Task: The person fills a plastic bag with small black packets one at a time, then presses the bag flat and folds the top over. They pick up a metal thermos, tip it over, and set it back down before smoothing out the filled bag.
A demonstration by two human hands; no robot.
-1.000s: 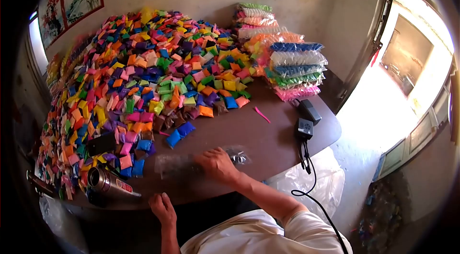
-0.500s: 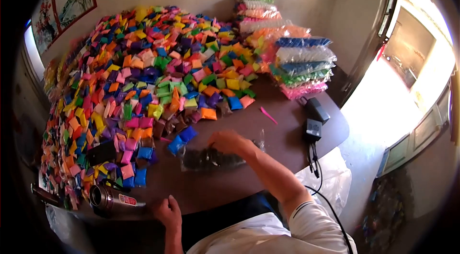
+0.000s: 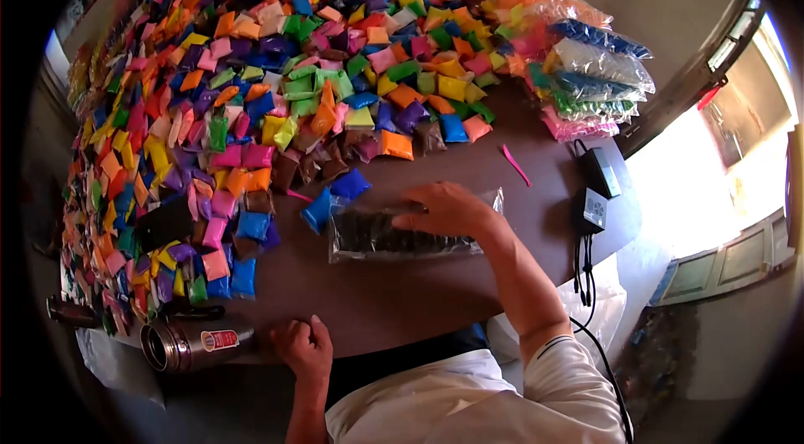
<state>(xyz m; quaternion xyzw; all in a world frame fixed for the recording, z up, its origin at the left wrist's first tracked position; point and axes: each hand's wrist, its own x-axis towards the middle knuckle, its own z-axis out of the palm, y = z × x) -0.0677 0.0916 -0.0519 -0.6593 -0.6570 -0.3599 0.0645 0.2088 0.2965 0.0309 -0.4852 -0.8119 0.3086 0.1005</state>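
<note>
A clear plastic bag point(image 3: 410, 234) with dark contents lies flat on the brown table point(image 3: 402, 302) in front of me. My right hand point(image 3: 448, 211) rests over its upper side, fingers stretched and somewhat apart. Two small blue packets point(image 3: 335, 197) lie just beyond the bag's left end. At the table's near edge my left hand point(image 3: 303, 348) is curled in a loose fist, thumb up, and I see nothing in it. Left of that fist a steel flask point(image 3: 188, 345) with a red label lies on its side.
A large heap of small colourful packets point(image 3: 276, 67) covers the left and back of the table. Stacked clear bags point(image 3: 599, 80) stand at the back right. A pink stick point(image 3: 517, 166) and black adapters point(image 3: 592, 209) with cables lie on the right. A dark phone-like slab point(image 3: 165, 226) rests among the packets.
My view has tilted down, with the scene shifting up and right. My right hand's fingers have spread over the bag, which lies flatter. My left hand stays curled at the edge.
</note>
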